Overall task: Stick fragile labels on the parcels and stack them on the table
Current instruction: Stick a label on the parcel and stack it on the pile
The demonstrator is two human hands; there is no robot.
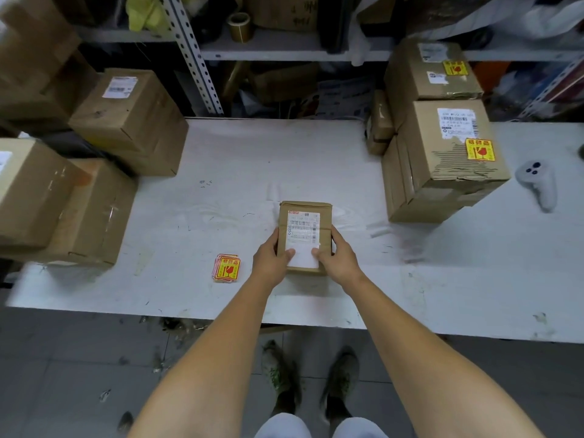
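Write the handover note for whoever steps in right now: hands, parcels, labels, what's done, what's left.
Hands: left hand and right hand both grip the near end of the small parcel, thumbs on its shipping label.
Things: the small parcel lies mid-table; the fragile label stack lies just left of it.
Done: the far right parcel and near right parcel carry fragile stickers.
Left: label the small parcel and stack it; the left boxes show no fragile sticker.

易碎品 with red broken-glass symbol on yellow stickers: sticker pile (pixel 226 268) on the surface (pixel 252 159), one on front right box (pixel 442 175), one on rear right box (pixel 420 80). shipping label (pixel 302 229) on parcel (pixel 305 206): print unreadable.
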